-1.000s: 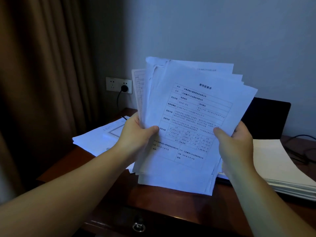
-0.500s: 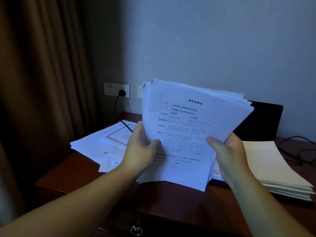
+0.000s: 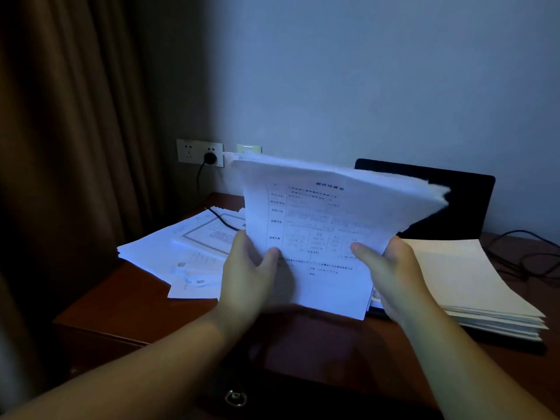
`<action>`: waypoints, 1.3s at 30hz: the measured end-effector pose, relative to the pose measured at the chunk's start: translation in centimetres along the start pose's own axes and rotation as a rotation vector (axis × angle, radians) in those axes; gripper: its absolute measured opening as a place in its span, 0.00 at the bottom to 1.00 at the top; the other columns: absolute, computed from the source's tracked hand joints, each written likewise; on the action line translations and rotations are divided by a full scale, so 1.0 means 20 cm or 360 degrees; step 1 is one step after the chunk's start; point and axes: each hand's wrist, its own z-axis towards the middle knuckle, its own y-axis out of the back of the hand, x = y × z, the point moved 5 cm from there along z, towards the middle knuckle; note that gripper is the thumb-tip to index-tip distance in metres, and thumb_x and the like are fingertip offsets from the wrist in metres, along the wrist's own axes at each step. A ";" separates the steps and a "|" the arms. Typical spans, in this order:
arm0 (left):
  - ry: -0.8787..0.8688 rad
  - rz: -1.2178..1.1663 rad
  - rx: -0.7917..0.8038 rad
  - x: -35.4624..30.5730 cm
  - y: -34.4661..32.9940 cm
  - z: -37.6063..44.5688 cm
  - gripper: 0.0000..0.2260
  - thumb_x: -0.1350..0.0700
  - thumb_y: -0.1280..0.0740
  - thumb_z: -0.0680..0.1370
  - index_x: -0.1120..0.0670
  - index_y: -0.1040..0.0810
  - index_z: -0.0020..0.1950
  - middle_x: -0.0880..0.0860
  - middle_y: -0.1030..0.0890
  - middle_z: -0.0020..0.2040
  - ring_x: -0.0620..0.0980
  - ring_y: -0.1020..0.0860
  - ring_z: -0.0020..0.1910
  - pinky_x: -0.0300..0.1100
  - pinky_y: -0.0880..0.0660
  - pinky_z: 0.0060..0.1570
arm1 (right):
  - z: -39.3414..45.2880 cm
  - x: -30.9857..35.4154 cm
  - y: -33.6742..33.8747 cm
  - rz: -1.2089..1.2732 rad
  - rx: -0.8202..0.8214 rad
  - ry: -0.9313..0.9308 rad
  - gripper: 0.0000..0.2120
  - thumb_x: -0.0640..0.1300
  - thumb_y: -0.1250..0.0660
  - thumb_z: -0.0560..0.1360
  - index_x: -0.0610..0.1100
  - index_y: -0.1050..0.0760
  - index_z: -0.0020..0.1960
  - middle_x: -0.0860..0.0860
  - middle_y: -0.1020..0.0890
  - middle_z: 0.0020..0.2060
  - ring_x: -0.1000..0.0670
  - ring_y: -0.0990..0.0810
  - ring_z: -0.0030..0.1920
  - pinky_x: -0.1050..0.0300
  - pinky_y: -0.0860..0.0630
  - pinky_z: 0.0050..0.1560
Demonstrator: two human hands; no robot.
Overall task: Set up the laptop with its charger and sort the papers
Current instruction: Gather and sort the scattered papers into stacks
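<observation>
Squaring the sheaf before it goes down

Holding a thick sheaf of printed forms point(image 3: 327, 237) between both hands, the person is in the paper-sorting part of the job. The left hand point(image 3: 248, 277) grips the sheaf's left edge, thumb curled over the front sheet and the other fingers hidden behind it; the right hand point(image 3: 391, 274) grips the right edge the same way, thumb on the front, fingers out of sight behind. The sheaf leans away from the camera, its lower edge just above the wooden desk point(image 3: 127, 307), its top blurred.

To the left lies a loose spread of papers point(image 3: 169, 256) with a black cable point(image 3: 225, 222) across it, running from the plug point(image 3: 210, 158) in the wall socket — so the charger looks already connected at the wall. Behind the sheaf stands the open laptop point(image 3: 454, 204), screen dark; a neat stack of blank sheets point(image 3: 466, 283) sits on the right, apparently over its keyboard.

The next move probably calls for tapping the sheaf's edges even, then laying it on a pile without sliding the loose sheets.

Against the two earlier frames, the sheaf has come lower and tipped back towards the laptop, and its fanned-out sheets have drawn closer together.
</observation>
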 end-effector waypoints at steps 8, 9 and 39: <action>-0.0194 0.0095 -0.0054 -0.09 0.02 0.02 0.08 0.67 0.32 0.79 0.57 0.21 0.42 0.49 0.19 0.37 0.37 0.23 0.36 0.39 0.26 0.42 | 0.04 0.00 0.06 -0.0376 -0.0090 -0.0071 0.07 0.39 0.30 0.79 0.35 0.23 0.55 0.35 0.19 0.47 0.43 0.19 0.47 0.28 0.23 0.56; -0.0167 0.0007 -0.0049 -0.09 0.02 0.03 0.07 0.67 0.33 0.80 0.58 0.22 0.44 0.49 0.21 0.37 0.37 0.23 0.36 0.39 0.26 0.41 | 0.04 0.01 0.05 -0.0414 -0.0083 -0.0048 0.11 0.42 0.32 0.81 0.33 0.23 0.56 0.31 0.20 0.49 0.44 0.21 0.44 0.28 0.23 0.54; -0.0197 -0.0276 0.0079 -0.15 0.00 0.05 0.11 0.46 0.30 0.74 0.31 0.24 0.53 0.32 0.17 0.51 0.33 0.18 0.52 0.42 0.21 0.52 | -0.04 0.13 0.00 0.0171 -0.0029 0.0225 0.13 0.43 0.26 0.72 0.62 0.15 0.48 0.57 0.12 0.50 0.52 0.13 0.51 0.46 0.18 0.53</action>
